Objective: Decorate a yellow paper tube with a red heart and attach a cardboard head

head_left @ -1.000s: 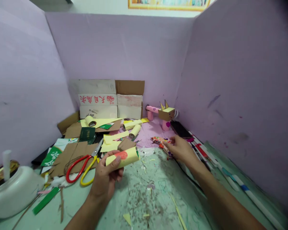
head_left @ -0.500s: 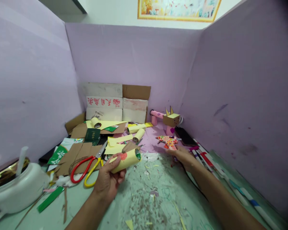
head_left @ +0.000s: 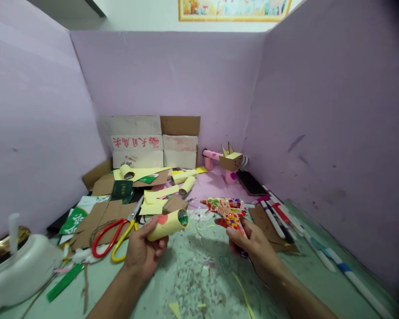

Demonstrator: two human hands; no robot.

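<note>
My left hand (head_left: pixel 145 248) is closed around a yellow paper tube (head_left: pixel 168 226) with a red patch on its side and green inside its near-right end. In my right hand (head_left: pixel 252 243) is a flower-patterned hot glue gun (head_left: pixel 228 212), gripped by the handle, its nozzle pointing left toward the tube. The tube and the gun are apart. Left of my left hand lie scissors (head_left: pixel 115 239) with one red and one yellow handle. Behind the gun stands a pink tube animal figure (head_left: pixel 231 166) with a box-shaped head and pointed ears.
Cardboard pieces (head_left: pixel 93 221), yellow paper tubes (head_left: pixel 187 185) and a folded carton (head_left: pixel 138 146) fill the back left. A white pot (head_left: pixel 26 266) stands at left. A phone (head_left: pixel 252 182), several markers (head_left: pixel 273 220) and brown cardboard (head_left: pixel 279 241) lie at right. Purple panels (head_left: pixel 173 75) enclose the table.
My right hand has lifted the glue gun and brought it nearer, uncovering brown cardboard at the right. My left hand still holds the tube. The whole view has shifted slightly.
</note>
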